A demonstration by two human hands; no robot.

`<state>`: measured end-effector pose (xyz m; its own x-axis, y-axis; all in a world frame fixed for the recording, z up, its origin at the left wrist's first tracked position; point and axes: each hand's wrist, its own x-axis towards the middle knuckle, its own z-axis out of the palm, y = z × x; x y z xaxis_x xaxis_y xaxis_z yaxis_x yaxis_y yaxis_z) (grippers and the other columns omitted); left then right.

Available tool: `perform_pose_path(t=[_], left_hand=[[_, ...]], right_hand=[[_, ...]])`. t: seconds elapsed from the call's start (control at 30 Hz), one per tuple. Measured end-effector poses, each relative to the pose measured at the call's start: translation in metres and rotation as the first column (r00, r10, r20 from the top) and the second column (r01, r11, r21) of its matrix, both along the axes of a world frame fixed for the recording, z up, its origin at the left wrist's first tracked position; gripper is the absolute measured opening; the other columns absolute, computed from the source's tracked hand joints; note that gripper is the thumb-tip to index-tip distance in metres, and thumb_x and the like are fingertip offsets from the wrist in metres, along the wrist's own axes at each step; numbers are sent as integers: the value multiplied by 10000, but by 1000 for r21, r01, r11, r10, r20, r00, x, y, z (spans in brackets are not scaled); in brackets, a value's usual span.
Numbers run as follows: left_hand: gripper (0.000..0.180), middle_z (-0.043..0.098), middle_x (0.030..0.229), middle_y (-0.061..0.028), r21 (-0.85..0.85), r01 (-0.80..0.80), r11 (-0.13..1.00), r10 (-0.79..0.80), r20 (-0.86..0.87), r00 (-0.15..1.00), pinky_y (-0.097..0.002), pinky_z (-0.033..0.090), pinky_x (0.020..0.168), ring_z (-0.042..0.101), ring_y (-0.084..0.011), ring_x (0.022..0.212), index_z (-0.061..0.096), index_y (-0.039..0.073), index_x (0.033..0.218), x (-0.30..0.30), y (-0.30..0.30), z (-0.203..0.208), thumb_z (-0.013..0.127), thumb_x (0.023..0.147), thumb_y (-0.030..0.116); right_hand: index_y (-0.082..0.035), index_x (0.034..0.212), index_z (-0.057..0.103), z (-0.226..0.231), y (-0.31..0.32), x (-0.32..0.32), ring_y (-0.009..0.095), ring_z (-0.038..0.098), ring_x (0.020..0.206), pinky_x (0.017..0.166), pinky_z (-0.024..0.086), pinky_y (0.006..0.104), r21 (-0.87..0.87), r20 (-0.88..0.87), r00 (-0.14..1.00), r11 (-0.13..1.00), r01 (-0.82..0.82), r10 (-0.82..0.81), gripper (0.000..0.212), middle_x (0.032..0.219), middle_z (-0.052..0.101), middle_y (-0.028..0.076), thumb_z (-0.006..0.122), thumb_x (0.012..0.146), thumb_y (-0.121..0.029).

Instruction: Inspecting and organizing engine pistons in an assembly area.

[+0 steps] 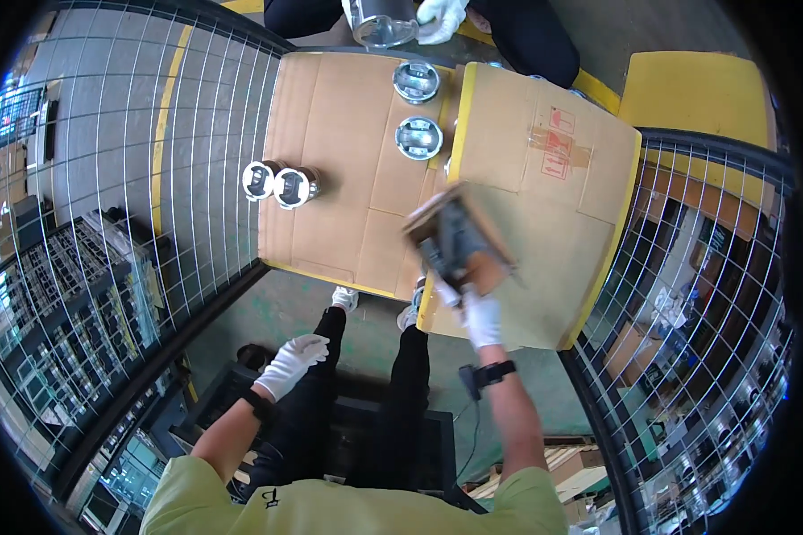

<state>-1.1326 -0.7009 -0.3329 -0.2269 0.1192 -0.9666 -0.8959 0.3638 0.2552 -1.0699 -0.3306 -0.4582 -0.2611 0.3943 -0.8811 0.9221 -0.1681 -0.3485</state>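
My right hand (482,319), in a white glove, grips the near edge of a small open cardboard box (495,234). The box is tilted and blurred by motion, above the right-hand cardboard sheet (562,259); its inside looks dark grey. My left hand (293,364), also gloved, hangs over my left leg with its fingers loosely stretched and nothing visible in them. Two metal pistons (296,187) lie side by side at the left of the other cardboard sheet (330,116). Two more stand near its right edge, one far piston (417,82) and one nearer piston (418,138).
Across from me, a person's gloved hand (441,20) holds a metal piston (384,25). Wire mesh panels (196,134) with black frames stand on both sides. A yellow board (696,98) is at the far right. Behind the left mesh are racks of metal parts (62,276).
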Motion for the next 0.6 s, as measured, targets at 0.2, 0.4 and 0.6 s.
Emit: perform_pose_path(t=[0.2,0.4,0.6], left_hand=[[258,700,1010,-46,18,10,1000,-9,-33,999,-256,524,842,661,-121,926,656,13,1208,3,-12,-13,636,982,135],[270,705,999,-53,-25,68,997,-69,-78,995,-254,526,803,664,-120,891,653,12,1204,-3,3,-28,646,979,161],[233,721,966,-57,128,69,989,-64,-45,997,-269,543,779,686,-133,852,681,69,1177,-1,77,-81,634,985,193]], right_hand=[[-16,911,662,-58,-148,-29,442,684,788,706,537,538,191,-10,778,765,-615,628,352,828,690,261,564,910,-354],[-1,1400,389,-91,-173,-83,423,683,844,773,530,523,73,-139,701,713,-697,700,567,906,702,241,519,940,-304],[-89,1246,615,-54,-63,-40,422,672,832,800,534,529,437,-328,767,808,-395,552,374,936,698,209,510,964,-312]])
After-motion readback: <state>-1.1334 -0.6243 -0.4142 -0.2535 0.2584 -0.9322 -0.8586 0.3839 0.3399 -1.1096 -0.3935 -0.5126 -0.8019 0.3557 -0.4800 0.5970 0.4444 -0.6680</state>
